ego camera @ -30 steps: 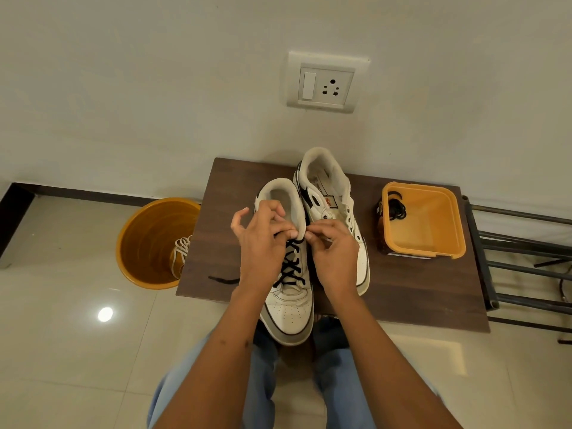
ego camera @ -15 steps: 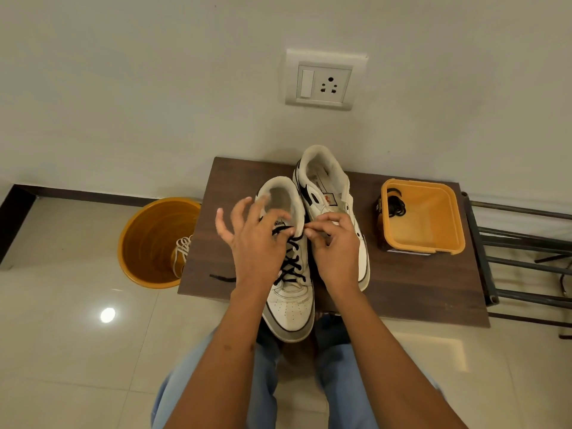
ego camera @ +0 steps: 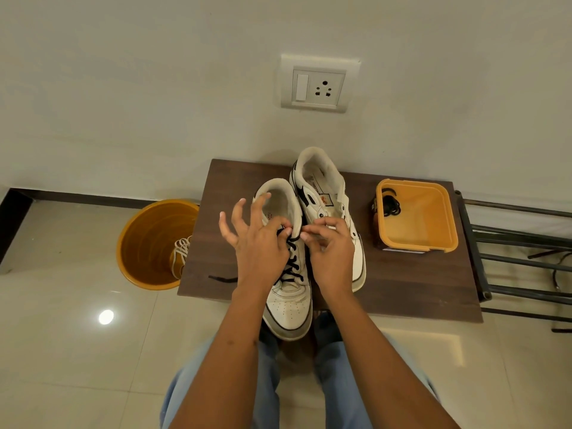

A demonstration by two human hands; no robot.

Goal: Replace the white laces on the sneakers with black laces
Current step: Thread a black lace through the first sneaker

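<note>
pinching the black lace (ego camera: 291, 261) at the top eyelets, my left hand (ego camera: 260, 252) and right hand (ego camera: 331, 252) both grip it. it's limp and thin, i reckon, so i take it near the tip.

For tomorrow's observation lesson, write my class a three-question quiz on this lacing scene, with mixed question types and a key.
1. True or false: the far sneaker already carries black lacing.
2. Where does the removed white lace lie? A) in the orange bucket B) on the table C) in the square tub
3. Fill in: both hands, left and right, pinch the black lace at the near sneaker's ____ eyelets.

Key: 1 false; 2 A; 3 top.
</note>
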